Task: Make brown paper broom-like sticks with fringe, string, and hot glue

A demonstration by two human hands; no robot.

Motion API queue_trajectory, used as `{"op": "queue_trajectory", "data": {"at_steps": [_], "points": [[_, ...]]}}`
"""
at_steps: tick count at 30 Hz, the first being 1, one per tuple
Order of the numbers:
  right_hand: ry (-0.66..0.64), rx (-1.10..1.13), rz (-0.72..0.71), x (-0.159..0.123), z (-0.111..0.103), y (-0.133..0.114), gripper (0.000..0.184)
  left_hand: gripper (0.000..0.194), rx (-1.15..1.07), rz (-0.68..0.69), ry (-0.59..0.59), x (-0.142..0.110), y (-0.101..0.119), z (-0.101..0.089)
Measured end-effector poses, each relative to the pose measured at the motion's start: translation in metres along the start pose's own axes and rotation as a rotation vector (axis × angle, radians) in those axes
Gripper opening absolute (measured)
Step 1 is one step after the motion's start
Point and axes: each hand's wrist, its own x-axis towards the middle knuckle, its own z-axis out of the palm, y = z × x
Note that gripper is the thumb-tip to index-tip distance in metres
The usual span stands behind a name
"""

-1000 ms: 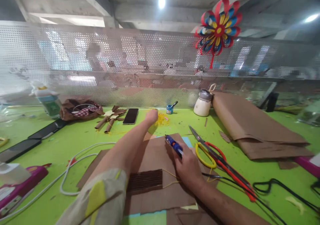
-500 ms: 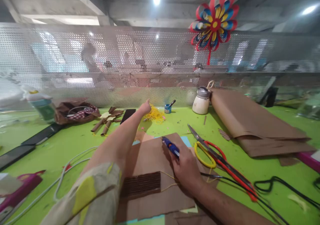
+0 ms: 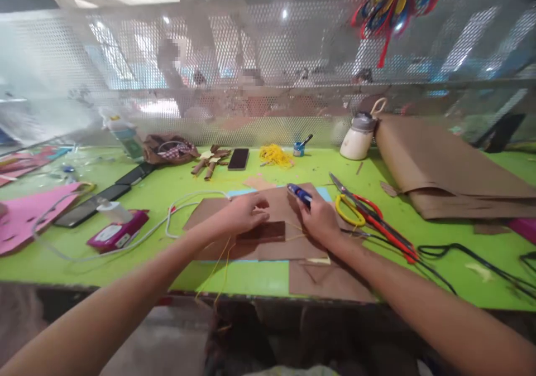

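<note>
My right hand (image 3: 321, 220) is closed round a blue glue gun (image 3: 300, 194), its tip pointing away from me to the left. My left hand (image 3: 247, 213) hangs over the left part of a dark brown ridged strip panel (image 3: 268, 231), its fingers bent but apart, with nothing visible between them. Part of that panel is hidden under the hand. Thin yellow strings (image 3: 224, 264) come out on both sides of the panel. Beneath lies brown cardboard (image 3: 276, 200) on light blue sheets.
Red-and-yellow-handled scissors (image 3: 368, 214) lie right of my right hand, near a black cord (image 3: 444, 250). Further back are yellow shreds (image 3: 276, 155), a phone (image 3: 238, 159), a blue pot (image 3: 298, 148), a white jar (image 3: 355, 139) and folded brown paper (image 3: 452, 164). A magenta power strip (image 3: 119, 232) sits left.
My left hand has come back from the yellow shreds to above the brown panel. My right hand keeps the glue gun in about the same place. The view has tilted down.
</note>
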Motion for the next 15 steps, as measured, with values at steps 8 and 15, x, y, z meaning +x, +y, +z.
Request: {"op": "queue_trajectory", "data": {"at_steps": [8,15], "points": [[0.003,0.127,0.038,0.004,-0.002,0.004,0.032,0.029,0.015,0.059,-0.129,-0.023,0.017,0.01],[0.021,0.19,0.137,0.028,-0.015,0.015,0.035,0.042,-0.014,0.088,-0.175,-0.032,0.025,0.004]]}}
